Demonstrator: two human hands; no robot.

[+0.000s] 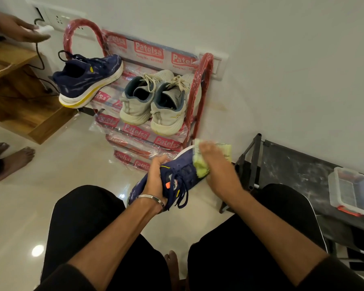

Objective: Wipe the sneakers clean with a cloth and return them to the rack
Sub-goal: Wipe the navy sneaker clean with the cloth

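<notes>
Navy mesh under our hands: head view, looking down past our knees. We hold one navy sneaker (177, 177) above the glossy floor (72, 164), toe pointing away toward the rack. Our left hand (156, 179) is curled round the sneaker's collar and tongue, steadying it. Our right hand (214, 162) presses a yellow-green cloth (200, 164) against the toe box, fingers bent over the cloth; that hand is blurred, so the exact finger lay is unclear.

Red shoe rack (200, 97) stands against the wall, its shelves in printed plastic wrap. The matching navy sneaker (88, 78) sits on the top shelf at the left, heel toward us, overhanging the shelf edge. A pair of grey sneakers (156, 101) sits beside it, to the right.

Off to the right, a dark low shelf (303, 164) carries a clear plastic box (351, 192). At upper left another person's hand (23, 28) is near a wall socket.

Judgement: wiping is in progress on the toe. To do it well, we should keep the left grip firm so the shoe doesn't twist, work the cloth from toe toward laces, then run along the white sole edge, turning the cloth to a fresh face.
</notes>
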